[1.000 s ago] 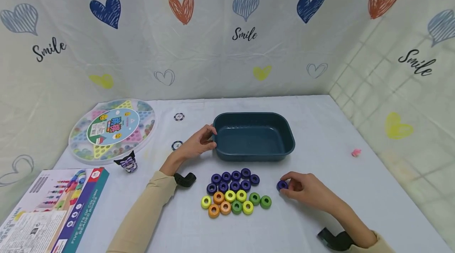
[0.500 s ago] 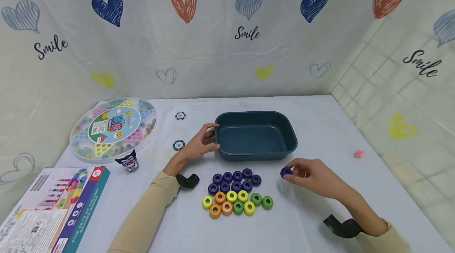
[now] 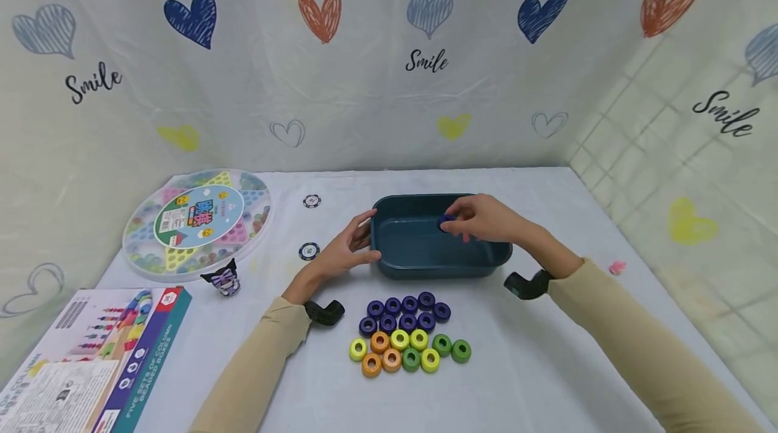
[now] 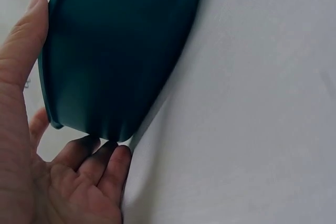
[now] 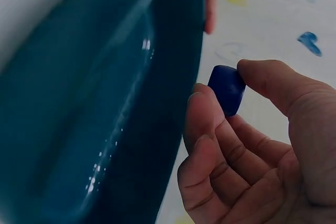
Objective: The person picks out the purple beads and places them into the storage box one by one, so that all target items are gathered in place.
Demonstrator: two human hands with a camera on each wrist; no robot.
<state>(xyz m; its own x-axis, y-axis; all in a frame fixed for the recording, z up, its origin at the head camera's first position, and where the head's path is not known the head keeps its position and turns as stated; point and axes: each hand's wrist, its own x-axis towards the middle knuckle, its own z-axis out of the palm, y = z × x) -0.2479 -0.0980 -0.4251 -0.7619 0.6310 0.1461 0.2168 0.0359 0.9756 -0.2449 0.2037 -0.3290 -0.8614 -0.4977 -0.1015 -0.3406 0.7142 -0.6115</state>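
My right hand (image 3: pixel 481 218) pinches a dark blue bead (image 5: pixel 227 90) between thumb and fingertips, over the dark teal plastic basin (image 3: pixel 437 271). In the right wrist view the bead is seen from its side, close to the basin's rim. At the basin's left end, my left hand (image 3: pixel 345 252) rests with thumb and fingertips spread against the wall; the left wrist view shows the thumb (image 4: pixel 34 30) along the rim. In front of the basin, dark blue ring beads (image 3: pixel 408 322) lie in two rows, with yellow, orange and green beads (image 3: pixel 410 359) below them.
At the left lie a round Chinese checkers set (image 3: pixel 197 223), a small purple-and-black figure (image 3: pixel 225 279) and a beaded-column toy box (image 3: pixel 91 359). Two poker chips (image 3: pixel 308 251) lie left of the basin, a small pink object (image 3: pixel 617 267) far right. A printed curtain hangs behind.
My right hand has carried the blue bead up and left, from the table right of the bead rows to over the basin. My left hand stays at the basin's left end.
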